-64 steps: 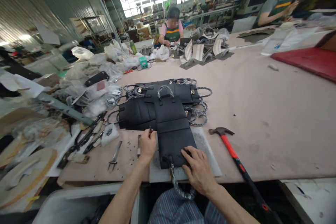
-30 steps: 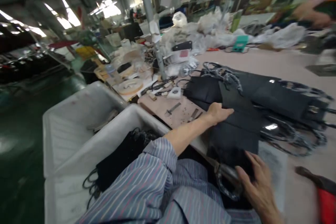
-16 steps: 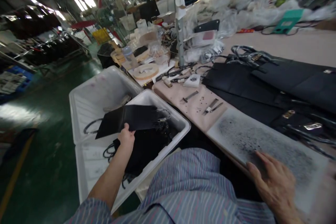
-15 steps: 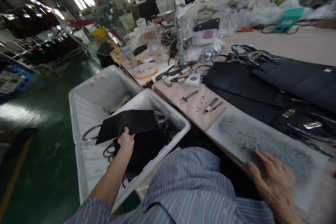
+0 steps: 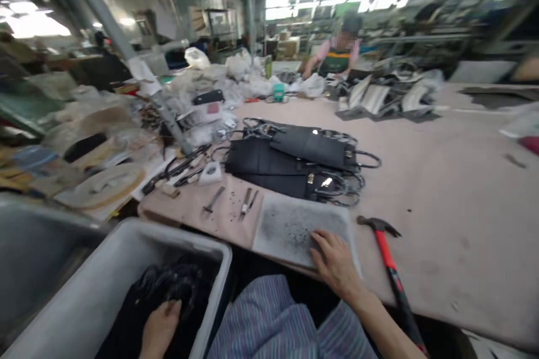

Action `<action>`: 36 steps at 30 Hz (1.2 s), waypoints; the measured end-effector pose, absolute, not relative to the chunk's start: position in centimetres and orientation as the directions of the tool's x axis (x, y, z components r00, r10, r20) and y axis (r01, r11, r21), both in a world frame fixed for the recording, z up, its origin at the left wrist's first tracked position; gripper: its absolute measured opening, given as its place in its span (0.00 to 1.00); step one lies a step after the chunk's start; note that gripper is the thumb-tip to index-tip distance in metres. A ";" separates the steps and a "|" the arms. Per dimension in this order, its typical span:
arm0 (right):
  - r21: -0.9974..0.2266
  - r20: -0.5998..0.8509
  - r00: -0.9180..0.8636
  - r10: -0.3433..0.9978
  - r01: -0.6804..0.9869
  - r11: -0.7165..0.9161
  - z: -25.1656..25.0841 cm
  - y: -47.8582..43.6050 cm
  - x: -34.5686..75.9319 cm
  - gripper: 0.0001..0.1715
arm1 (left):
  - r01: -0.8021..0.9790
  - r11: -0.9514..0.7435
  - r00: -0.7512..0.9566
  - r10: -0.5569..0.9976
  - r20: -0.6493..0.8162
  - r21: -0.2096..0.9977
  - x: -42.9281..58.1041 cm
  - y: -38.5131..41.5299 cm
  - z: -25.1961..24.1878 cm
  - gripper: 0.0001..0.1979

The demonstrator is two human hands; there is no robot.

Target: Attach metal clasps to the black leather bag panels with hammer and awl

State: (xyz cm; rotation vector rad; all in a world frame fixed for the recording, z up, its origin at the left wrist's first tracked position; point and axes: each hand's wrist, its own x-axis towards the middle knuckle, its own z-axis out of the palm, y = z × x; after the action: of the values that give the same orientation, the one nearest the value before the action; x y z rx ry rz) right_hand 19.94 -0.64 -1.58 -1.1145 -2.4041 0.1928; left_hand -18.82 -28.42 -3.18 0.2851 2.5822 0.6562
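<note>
My left hand is down inside a white plastic bin, resting on a dark pile of black bags with looped handles. My right hand lies flat on a grey speckled work pad, its fingers spread and nothing in them. Beyond the pad, several flat black bags with metal clasps and wrapped handles lie overlapping on the table. Two small hand tools sit left of the pad among scattered black rivets.
A red-handled hammer lies right of the pad on the pink-topped table. A second white bin stands at the left. Plastic bags and tape rolls crowd the far left, and a co-worker works at the far end.
My view has swung from the bins back to the table. My left hand has gone lower into the bin, and the black bag it held earlier no longer stands apart from the pile.
</note>
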 end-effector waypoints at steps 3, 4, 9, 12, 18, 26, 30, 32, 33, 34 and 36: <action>-0.258 0.368 -0.395 0.842 0.826 0.501 -1.5 0.5 20.3 0.19 | 0.187 0.672 -0.769 0.554 -0.319 0.716 -20.6 -20.7 -0.7 0.07; -0.249 0.371 -0.353 0.859 0.853 0.458 -1.6 0.7 20.4 0.19 | 0.220 0.616 -0.738 0.612 -0.283 0.757 -20.1 -17.8 0.4 0.07; -0.281 0.405 -0.287 0.868 0.864 0.417 -2.3 0.7 20.5 0.21 | 0.315 0.310 -0.588 0.805 -0.072 0.897 -14.0 -2.2 5.3 0.04; -0.295 0.424 -0.272 0.864 0.860 0.416 -2.5 0.7 20.4 0.21 | -0.003 0.302 -0.511 0.819 -0.261 0.953 -9.8 7.5 7.1 0.06; -0.288 0.436 -0.249 0.865 0.872 0.396 -2.9 0.9 20.5 0.23 | -0.316 0.398 -0.446 0.739 -0.505 0.861 -4.2 23.3 7.7 0.04; -0.312 0.393 -0.239 0.888 0.874 0.372 -1.7 1.0 20.5 0.28 | -0.367 0.442 -0.499 0.649 -0.574 0.819 -3.5 30.6 7.8 0.11; -0.327 0.375 -0.233 0.897 0.872 0.363 -1.3 1.0 20.6 0.28 | -0.353 0.390 -0.532 0.664 -0.525 0.851 -2.8 31.9 9.4 0.11; -0.337 0.370 -0.232 0.900 0.869 0.362 -1.4 1.0 20.7 0.29 | -0.351 0.336 -0.537 0.693 -0.482 0.874 -2.1 32.4 11.0 0.12; -0.339 0.369 -0.234 0.899 0.867 0.365 -1.5 1.0 20.7 0.29 | -0.350 0.304 -0.539 0.708 -0.456 0.886 -1.6 32.6 11.9 0.12; -0.339 0.371 -0.236 0.898 0.866 0.368 -1.6 1.0 20.7 0.29 | -0.348 0.271 -0.541 0.723 -0.429 0.897 -1.1 32.8 13.0 0.11; -0.336 0.377 -0.235 0.896 0.867 0.368 -1.8 1.0 20.7 0.29 | -0.340 0.209 -0.546 0.750 -0.373 0.917 -0.1 32.7 15.3 0.10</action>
State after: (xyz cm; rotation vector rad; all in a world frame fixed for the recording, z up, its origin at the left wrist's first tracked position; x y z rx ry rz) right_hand 20.68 0.96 -1.75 -1.5201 -2.1268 0.0757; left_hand -0.06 32.65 15.32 0.3994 1.5712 1.5043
